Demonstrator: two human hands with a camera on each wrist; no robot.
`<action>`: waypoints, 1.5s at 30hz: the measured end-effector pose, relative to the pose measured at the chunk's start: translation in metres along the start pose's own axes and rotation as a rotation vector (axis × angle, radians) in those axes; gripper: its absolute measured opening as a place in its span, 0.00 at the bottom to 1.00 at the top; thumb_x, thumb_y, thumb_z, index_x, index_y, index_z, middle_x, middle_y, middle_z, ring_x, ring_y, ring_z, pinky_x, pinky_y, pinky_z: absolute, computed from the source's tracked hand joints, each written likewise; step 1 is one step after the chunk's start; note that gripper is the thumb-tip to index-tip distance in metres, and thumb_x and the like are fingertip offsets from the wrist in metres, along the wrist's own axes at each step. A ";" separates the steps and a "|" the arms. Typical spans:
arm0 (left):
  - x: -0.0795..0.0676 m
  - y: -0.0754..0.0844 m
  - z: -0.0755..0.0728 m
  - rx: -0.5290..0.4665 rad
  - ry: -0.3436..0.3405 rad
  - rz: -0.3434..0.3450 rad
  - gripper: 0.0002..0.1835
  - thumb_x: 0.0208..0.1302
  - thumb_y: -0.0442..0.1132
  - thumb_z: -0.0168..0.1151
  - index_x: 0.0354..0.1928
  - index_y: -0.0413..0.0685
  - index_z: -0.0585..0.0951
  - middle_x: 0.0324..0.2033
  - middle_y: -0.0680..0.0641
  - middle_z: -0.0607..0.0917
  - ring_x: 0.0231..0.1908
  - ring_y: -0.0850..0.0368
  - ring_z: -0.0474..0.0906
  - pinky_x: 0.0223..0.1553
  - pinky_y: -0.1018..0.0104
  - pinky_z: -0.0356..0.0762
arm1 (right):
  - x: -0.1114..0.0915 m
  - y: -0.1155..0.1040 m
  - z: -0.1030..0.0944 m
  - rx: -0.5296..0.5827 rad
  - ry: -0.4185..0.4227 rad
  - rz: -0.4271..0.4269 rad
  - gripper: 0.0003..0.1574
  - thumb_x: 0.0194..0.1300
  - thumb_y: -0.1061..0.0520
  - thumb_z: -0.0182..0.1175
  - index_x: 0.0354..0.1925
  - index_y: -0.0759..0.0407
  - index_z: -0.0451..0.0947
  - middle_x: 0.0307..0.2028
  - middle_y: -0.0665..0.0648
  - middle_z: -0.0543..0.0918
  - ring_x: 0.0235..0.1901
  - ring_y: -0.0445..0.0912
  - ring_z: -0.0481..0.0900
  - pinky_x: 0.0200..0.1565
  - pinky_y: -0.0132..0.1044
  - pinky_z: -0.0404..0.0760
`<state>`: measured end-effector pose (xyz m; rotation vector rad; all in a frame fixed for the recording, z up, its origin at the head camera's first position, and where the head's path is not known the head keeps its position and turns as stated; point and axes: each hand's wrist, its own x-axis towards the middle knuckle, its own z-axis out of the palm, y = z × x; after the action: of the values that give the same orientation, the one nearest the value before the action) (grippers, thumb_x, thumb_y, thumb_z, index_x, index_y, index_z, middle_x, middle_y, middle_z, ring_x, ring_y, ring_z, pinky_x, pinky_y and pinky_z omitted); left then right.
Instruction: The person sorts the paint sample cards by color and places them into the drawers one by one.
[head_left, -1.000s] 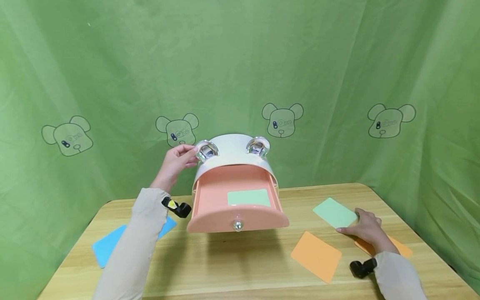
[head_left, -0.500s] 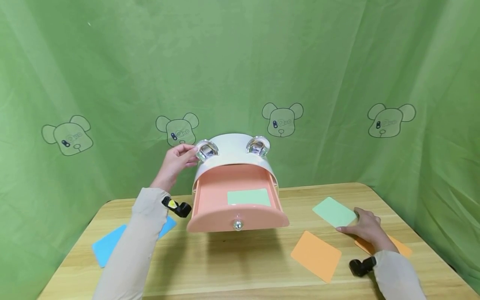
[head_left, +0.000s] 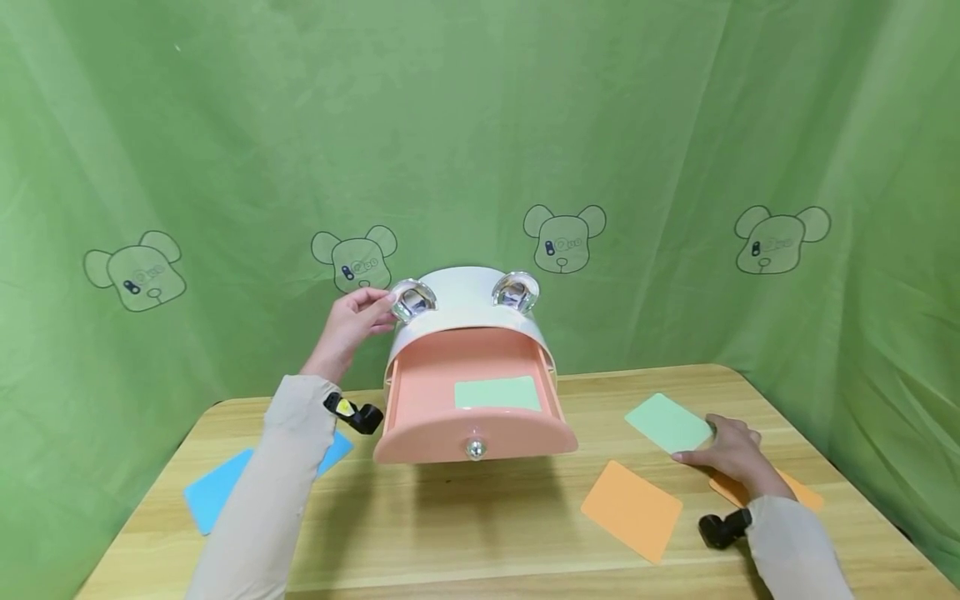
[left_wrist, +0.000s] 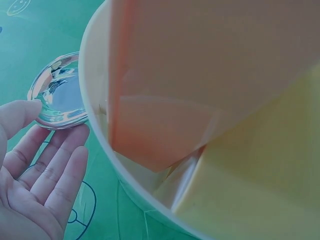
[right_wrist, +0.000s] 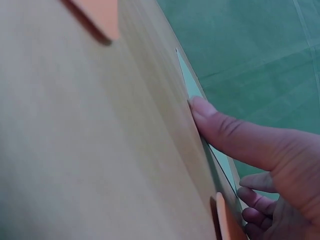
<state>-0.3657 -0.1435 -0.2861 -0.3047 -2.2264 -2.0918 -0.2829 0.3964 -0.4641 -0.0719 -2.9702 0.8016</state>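
Note:
My left hand (head_left: 354, 323) pinches a shiny silver ear (head_left: 414, 301) on the left of a white rounded drawer box (head_left: 467, 293). In the left wrist view the thumb lies on that ear's rim and the fingers are beneath it. The box's pink drawer (head_left: 431, 439) is pulled out, with a round silver knob on its front. Inside it lies a light green card (head_left: 497, 393). At the right, my right hand (head_left: 738, 454) grips another light green card (head_left: 670, 422) by its near edges, thumb and fingers at neighbouring corners. In the right wrist view the thumb (right_wrist: 225, 132) overlaps this card, seen nearly edge-on.
One orange card (head_left: 632, 511) lies on the wooden table (head_left: 480, 550) left of my right wrist; a second orange card (head_left: 799, 490) is partly under that hand. Blue cards (head_left: 215, 492) lie at the left, partly hidden by my left sleeve. A green curtain (head_left: 465, 125) hangs behind.

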 end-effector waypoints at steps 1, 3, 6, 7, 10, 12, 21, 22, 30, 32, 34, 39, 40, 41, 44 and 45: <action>0.000 0.000 0.000 0.001 -0.001 -0.001 0.09 0.65 0.40 0.60 0.44 0.44 0.76 0.33 0.54 0.83 0.37 0.55 0.82 0.44 0.68 0.82 | 0.000 0.000 0.000 0.005 -0.001 0.002 0.72 0.42 0.37 0.73 0.61 0.87 0.49 0.53 0.88 0.57 0.46 0.71 0.55 0.43 0.60 0.64; 0.000 0.000 0.000 0.001 0.000 -0.004 0.09 0.65 0.40 0.60 0.44 0.44 0.76 0.33 0.54 0.83 0.38 0.54 0.82 0.44 0.67 0.82 | 0.000 0.001 0.000 0.011 -0.003 0.005 0.73 0.43 0.37 0.73 0.61 0.87 0.48 0.54 0.88 0.56 0.46 0.71 0.54 0.43 0.60 0.64; 0.000 0.000 0.000 0.003 -0.001 -0.006 0.10 0.65 0.40 0.60 0.44 0.44 0.76 0.33 0.54 0.83 0.38 0.53 0.82 0.44 0.67 0.82 | 0.000 0.001 0.000 0.014 -0.005 0.008 0.73 0.43 0.37 0.73 0.62 0.87 0.47 0.54 0.88 0.54 0.47 0.72 0.53 0.44 0.62 0.64; 0.000 0.001 0.000 0.003 -0.002 -0.007 0.10 0.65 0.40 0.60 0.44 0.44 0.76 0.33 0.55 0.83 0.38 0.53 0.82 0.44 0.67 0.82 | 0.000 0.001 0.000 0.014 -0.007 0.009 0.73 0.43 0.37 0.73 0.62 0.87 0.46 0.54 0.88 0.54 0.47 0.72 0.53 0.44 0.62 0.64; 0.000 0.000 0.001 -0.001 0.000 -0.006 0.09 0.65 0.39 0.59 0.43 0.44 0.76 0.32 0.55 0.83 0.37 0.54 0.82 0.43 0.68 0.82 | 0.000 0.002 0.000 0.005 -0.007 0.008 0.74 0.43 0.37 0.73 0.62 0.87 0.47 0.54 0.87 0.54 0.46 0.72 0.53 0.44 0.61 0.64; 0.000 0.000 0.001 -0.005 0.002 -0.004 0.08 0.65 0.39 0.59 0.42 0.45 0.76 0.32 0.55 0.83 0.36 0.55 0.82 0.42 0.69 0.82 | 0.000 0.002 0.001 -0.001 -0.006 0.006 0.74 0.42 0.36 0.73 0.62 0.86 0.47 0.53 0.87 0.55 0.46 0.72 0.53 0.43 0.60 0.64; -0.001 0.000 0.000 -0.014 0.011 0.001 0.06 0.65 0.38 0.59 0.41 0.45 0.76 0.31 0.54 0.83 0.35 0.55 0.82 0.41 0.70 0.82 | -0.001 0.000 0.001 0.013 0.009 0.003 0.71 0.41 0.37 0.74 0.61 0.85 0.51 0.51 0.85 0.57 0.45 0.70 0.53 0.40 0.55 0.63; -0.001 0.001 0.000 -0.014 0.010 0.003 0.07 0.65 0.38 0.59 0.42 0.44 0.76 0.31 0.54 0.83 0.35 0.56 0.82 0.41 0.70 0.82 | -0.001 0.000 0.001 0.020 0.010 0.007 0.71 0.41 0.37 0.74 0.61 0.84 0.51 0.52 0.85 0.55 0.45 0.70 0.53 0.40 0.55 0.63; 0.001 0.000 -0.001 -0.022 0.007 0.011 0.06 0.65 0.38 0.59 0.41 0.45 0.76 0.31 0.55 0.84 0.34 0.57 0.82 0.41 0.69 0.82 | -0.001 -0.001 0.002 0.056 0.024 -0.013 0.69 0.42 0.42 0.76 0.63 0.81 0.49 0.53 0.84 0.59 0.46 0.70 0.56 0.41 0.55 0.63; 0.002 -0.001 0.000 -0.026 0.006 0.014 0.06 0.65 0.38 0.59 0.41 0.45 0.76 0.30 0.56 0.84 0.34 0.57 0.82 0.41 0.69 0.82 | -0.001 -0.002 0.001 0.075 0.020 -0.016 0.68 0.43 0.44 0.75 0.63 0.81 0.48 0.54 0.84 0.60 0.47 0.71 0.58 0.44 0.57 0.64; 0.002 -0.001 -0.001 -0.028 0.000 0.018 0.08 0.65 0.38 0.59 0.43 0.43 0.76 0.30 0.56 0.84 0.33 0.58 0.83 0.41 0.69 0.82 | -0.001 -0.003 0.000 0.117 0.003 -0.016 0.66 0.47 0.46 0.74 0.63 0.82 0.46 0.55 0.85 0.60 0.49 0.73 0.60 0.47 0.60 0.66; 0.002 -0.001 0.000 -0.026 -0.003 0.016 0.10 0.65 0.38 0.59 0.45 0.41 0.76 0.30 0.56 0.84 0.32 0.60 0.82 0.41 0.69 0.82 | -0.002 -0.003 -0.001 0.238 -0.031 0.035 0.61 0.54 0.50 0.70 0.65 0.81 0.42 0.48 0.81 0.66 0.44 0.65 0.71 0.42 0.50 0.75; 0.002 -0.001 0.000 -0.026 -0.002 0.014 0.10 0.65 0.38 0.59 0.44 0.42 0.76 0.30 0.56 0.84 0.32 0.59 0.82 0.41 0.69 0.82 | -0.002 -0.003 -0.001 0.248 -0.029 0.047 0.60 0.55 0.50 0.69 0.65 0.81 0.42 0.46 0.79 0.67 0.42 0.62 0.72 0.40 0.46 0.76; 0.001 -0.001 0.000 -0.026 -0.002 0.014 0.10 0.65 0.38 0.59 0.44 0.42 0.76 0.31 0.56 0.84 0.32 0.59 0.82 0.41 0.69 0.82 | -0.002 -0.003 -0.001 0.261 -0.025 0.059 0.59 0.56 0.50 0.68 0.66 0.80 0.43 0.45 0.76 0.68 0.40 0.60 0.72 0.38 0.43 0.76; 0.001 -0.001 0.000 -0.025 0.001 0.010 0.09 0.65 0.38 0.59 0.43 0.43 0.76 0.31 0.55 0.84 0.34 0.57 0.82 0.42 0.68 0.82 | -0.003 -0.001 -0.001 0.302 -0.006 0.086 0.57 0.59 0.49 0.65 0.67 0.79 0.43 0.45 0.72 0.68 0.39 0.55 0.72 0.35 0.38 0.76; 0.001 -0.001 0.000 -0.023 0.001 0.008 0.09 0.65 0.39 0.59 0.44 0.42 0.76 0.31 0.55 0.84 0.35 0.56 0.83 0.42 0.68 0.82 | -0.003 -0.001 -0.001 0.323 0.001 0.089 0.56 0.60 0.49 0.64 0.67 0.79 0.44 0.45 0.71 0.67 0.38 0.54 0.72 0.35 0.36 0.76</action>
<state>-0.3665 -0.1432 -0.2865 -0.3136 -2.1984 -2.1140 -0.2794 0.3960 -0.4634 -0.1875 -2.8104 1.2780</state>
